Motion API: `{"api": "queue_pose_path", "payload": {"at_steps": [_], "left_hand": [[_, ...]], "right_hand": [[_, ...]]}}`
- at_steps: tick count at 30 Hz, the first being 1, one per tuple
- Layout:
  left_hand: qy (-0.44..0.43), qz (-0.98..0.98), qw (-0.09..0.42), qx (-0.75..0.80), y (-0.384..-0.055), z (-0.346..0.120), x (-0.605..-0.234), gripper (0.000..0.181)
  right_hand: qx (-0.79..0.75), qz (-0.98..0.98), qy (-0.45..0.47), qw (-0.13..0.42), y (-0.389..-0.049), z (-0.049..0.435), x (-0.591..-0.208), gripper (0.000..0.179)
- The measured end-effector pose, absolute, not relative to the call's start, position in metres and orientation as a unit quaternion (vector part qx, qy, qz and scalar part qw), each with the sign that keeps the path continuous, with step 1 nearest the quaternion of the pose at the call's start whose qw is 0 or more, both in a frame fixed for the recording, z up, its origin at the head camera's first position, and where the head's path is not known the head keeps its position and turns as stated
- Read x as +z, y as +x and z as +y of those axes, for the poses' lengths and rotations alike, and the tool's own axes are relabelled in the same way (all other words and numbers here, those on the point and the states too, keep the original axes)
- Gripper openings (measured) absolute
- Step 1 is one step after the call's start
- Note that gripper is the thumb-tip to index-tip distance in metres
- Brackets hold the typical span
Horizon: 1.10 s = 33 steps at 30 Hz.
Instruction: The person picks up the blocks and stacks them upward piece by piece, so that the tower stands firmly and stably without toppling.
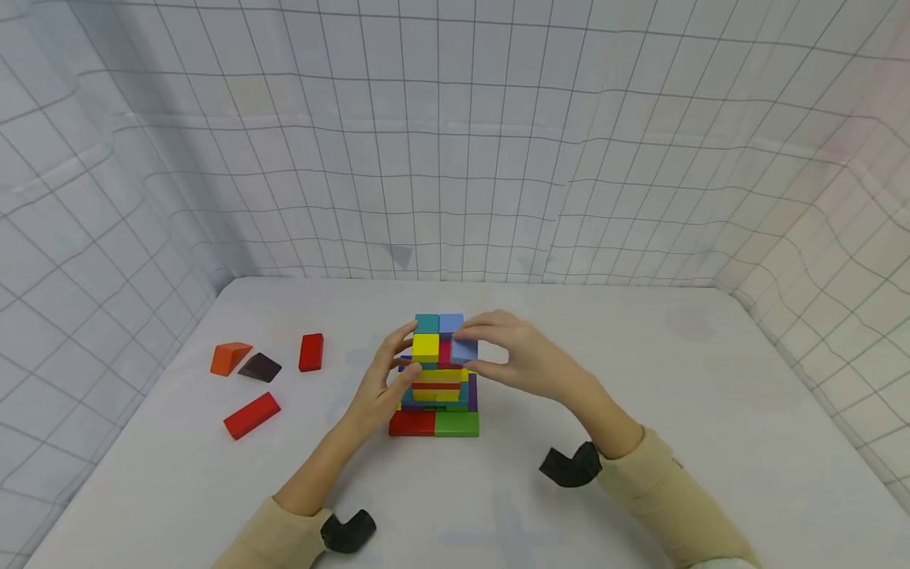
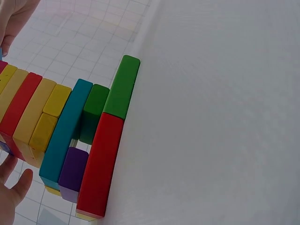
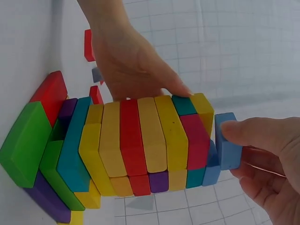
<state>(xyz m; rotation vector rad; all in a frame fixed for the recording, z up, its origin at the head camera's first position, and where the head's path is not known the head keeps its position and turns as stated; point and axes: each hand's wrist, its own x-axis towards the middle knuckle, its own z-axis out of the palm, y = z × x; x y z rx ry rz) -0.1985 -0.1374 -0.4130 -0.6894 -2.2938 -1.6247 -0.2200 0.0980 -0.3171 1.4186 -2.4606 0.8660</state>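
A tower of coloured blocks (image 1: 437, 377) stands on the table, with a red block (image 1: 412, 424) and a green block (image 1: 457, 425) at its base. My right hand (image 1: 522, 353) pinches a light blue block (image 3: 228, 141) between thumb and fingers at the tower's top. In the right wrist view a narrow gap shows between that block and a yellow block (image 3: 203, 112) of the top layer. My left hand (image 1: 375, 389) lies along the tower's left side, its fingers loosely bent and its thumb close to the upper layers. Whether all its fingertips touch is hidden.
Left of the tower lie two red blocks (image 1: 310, 352), one nearer the table's front left, plus an orange wedge (image 1: 229, 358) and a dark wedge (image 1: 260, 367). White gridded curtains (image 1: 455, 158) enclose the table (image 1: 640, 379) at the back and sides.
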Motion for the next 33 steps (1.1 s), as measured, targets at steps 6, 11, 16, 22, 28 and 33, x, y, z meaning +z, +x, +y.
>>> {"api": "queue_pose_path", "payload": {"at_steps": [6,11,16,22,28,33], "left_hand": [[-0.242,-0.785,0.127,-0.555,-0.199,-0.137,-0.413,0.055],[-0.240,-0.786,0.126,-0.556,-0.199,-0.137,-0.413,0.053],[-0.243,-0.785,0.127,-0.556,-0.199,-0.137,-0.413,0.054],[-0.242,-0.784,0.125,-0.557,-0.199,-0.137,-0.413,0.054],[-0.240,-0.788,0.127,-0.553,-0.199,-0.137,-0.413,0.055],[-0.240,-0.788,0.125,-0.553,-0.200,-0.137,-0.414,0.055]], "right_hand": [[0.266,-0.821,0.493,0.107,-0.221,0.086,-0.319,0.033],[0.264,-0.805,0.516,0.128,-0.224,0.084,-0.323,0.030],[0.262,-0.792,0.527,0.162,-0.227,0.084,-0.328,0.027],[0.306,-0.798,0.493,0.164,-0.233,0.083,-0.337,0.047],[0.380,-0.800,0.453,0.103,-0.236,0.081,-0.343,0.056],[0.396,-0.800,0.440,0.097,-0.237,0.080,-0.347,0.054]]}}
